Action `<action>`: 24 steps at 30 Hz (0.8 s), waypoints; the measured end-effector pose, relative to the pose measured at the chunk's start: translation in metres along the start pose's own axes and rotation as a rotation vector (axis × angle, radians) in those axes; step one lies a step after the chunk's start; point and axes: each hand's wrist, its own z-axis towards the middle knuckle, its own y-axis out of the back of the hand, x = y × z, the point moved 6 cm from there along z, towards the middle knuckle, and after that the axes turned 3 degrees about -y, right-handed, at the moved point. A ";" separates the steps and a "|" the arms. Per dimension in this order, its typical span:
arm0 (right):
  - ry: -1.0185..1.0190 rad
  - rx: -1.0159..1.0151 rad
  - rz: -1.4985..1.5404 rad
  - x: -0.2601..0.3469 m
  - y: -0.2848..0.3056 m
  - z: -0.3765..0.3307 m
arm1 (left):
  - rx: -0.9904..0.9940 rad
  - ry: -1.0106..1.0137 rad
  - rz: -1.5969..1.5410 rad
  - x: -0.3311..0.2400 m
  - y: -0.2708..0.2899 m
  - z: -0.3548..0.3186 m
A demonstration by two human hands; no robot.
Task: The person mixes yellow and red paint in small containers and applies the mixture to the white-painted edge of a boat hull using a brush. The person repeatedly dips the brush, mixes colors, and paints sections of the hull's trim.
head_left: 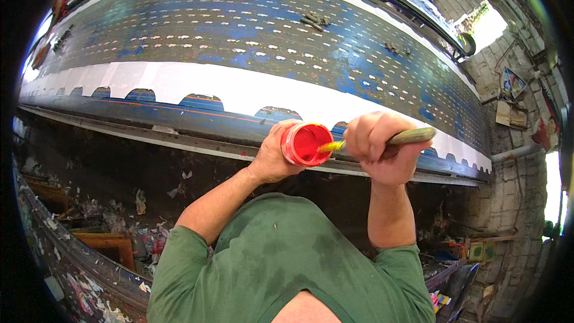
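My left hand (274, 159) is wrapped around a round jar (291, 154) that is tipped, its mouth in view. Bright red paint (306, 140) coats its inner wall and lies within. My right hand (384, 146) grips a paint-smeared tool with a thick wooden handle (414, 136); the handle's rounded end sticks out to the right. On the other side of the fist, the tool's yellow-stained part (332, 146) reaches into the jar's mouth. Its tip is hidden in there, so I cannot tell whether it is a brush or a spatula.
Beyond my hands stretches a long table (239, 36) with rows of small pale marks. A white strip with a scalloped edge (179, 78) runs along its near side. Small dark pieces (315, 21) lie on top. Scraps and wooden frames (110, 245) litter the lower left; a block wall (514, 185) stands right.
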 end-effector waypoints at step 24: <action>0.064 -0.052 0.008 -0.037 -0.077 0.023 | -0.062 -0.077 0.032 -0.020 0.065 -0.010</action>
